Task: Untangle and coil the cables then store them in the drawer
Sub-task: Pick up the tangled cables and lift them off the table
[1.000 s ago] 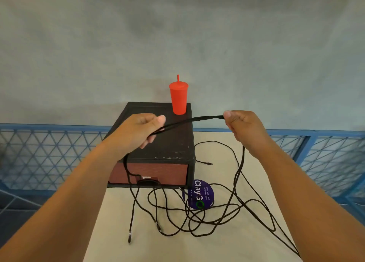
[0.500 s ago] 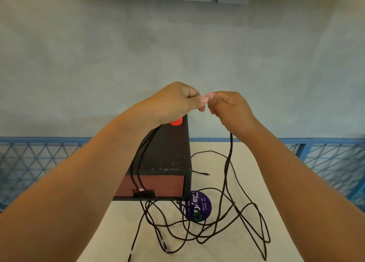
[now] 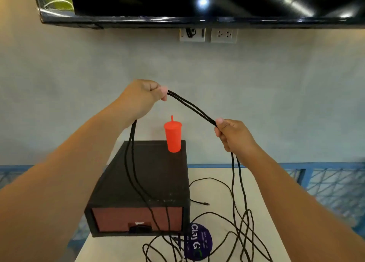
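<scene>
Thin black cables (image 3: 190,105) stretch in a doubled strand between my two raised hands. My left hand (image 3: 144,97) pinches the strand high up. My right hand (image 3: 230,133) grips it lower and to the right. Loops hang from each hand down to a tangled pile (image 3: 233,232) on the white table (image 3: 221,190). A black box (image 3: 150,180) stands on the table, and its brown drawer front (image 3: 118,219) is shut. Two strands hang across that drawer front.
A red cup (image 3: 173,136) with a straw stands on the box's far right corner. A purple round lid (image 3: 198,241) lies among the cables by the box. A loose plug end (image 3: 206,203) rests on the table. Blue mesh railing (image 3: 325,184) flanks the table; a screen (image 3: 197,2) and wall sockets (image 3: 223,35) hang above.
My hands, which met half a second ago, have drawn apart, the left staying high and the right dropping lower right. The strand between them is now doubled. The view has tilted up.
</scene>
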Action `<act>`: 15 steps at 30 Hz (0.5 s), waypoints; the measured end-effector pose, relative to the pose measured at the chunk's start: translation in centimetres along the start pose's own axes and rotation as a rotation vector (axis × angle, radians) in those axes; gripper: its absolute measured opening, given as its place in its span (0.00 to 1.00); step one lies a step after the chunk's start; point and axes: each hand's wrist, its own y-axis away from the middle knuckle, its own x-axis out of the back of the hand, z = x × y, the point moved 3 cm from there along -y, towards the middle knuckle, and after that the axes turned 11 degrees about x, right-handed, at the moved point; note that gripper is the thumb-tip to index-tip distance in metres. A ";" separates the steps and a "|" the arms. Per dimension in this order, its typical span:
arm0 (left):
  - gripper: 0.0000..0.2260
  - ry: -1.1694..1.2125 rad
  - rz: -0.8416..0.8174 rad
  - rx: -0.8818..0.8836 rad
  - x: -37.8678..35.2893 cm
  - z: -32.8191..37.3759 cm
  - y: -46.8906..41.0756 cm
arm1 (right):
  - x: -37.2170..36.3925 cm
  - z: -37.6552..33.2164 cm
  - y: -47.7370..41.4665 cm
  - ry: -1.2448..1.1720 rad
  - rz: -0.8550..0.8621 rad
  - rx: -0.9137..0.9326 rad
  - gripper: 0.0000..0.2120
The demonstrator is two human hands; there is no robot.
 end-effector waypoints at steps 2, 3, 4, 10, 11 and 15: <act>0.13 -0.002 0.008 0.012 0.6 -0.9 -0.7 | 0.1 0.4 0.0 0.032 -0.017 -0.005 0.22; 0.14 0.004 0.019 0.022 0.9 -1.3 -1.1 | 0.2 0.5 0.0 0.045 -0.026 -0.004 0.22; 0.14 0.015 0.042 0.034 1.4 -1.8 -1.6 | 0.4 0.7 -0.1 0.060 -0.029 -0.007 0.21; 0.15 0.135 0.195 0.173 4.5 -5.6 -3.0 | 2.1 1.9 -0.5 0.153 0.017 -0.034 0.21; 0.15 0.153 0.197 0.199 4.5 -6.3 -3.0 | 2.3 2.0 -0.6 0.168 0.031 -0.031 0.21; 0.14 0.203 0.201 0.231 4.6 -7.6 -2.8 | 3.4 2.5 -1.1 0.243 0.091 -0.013 0.21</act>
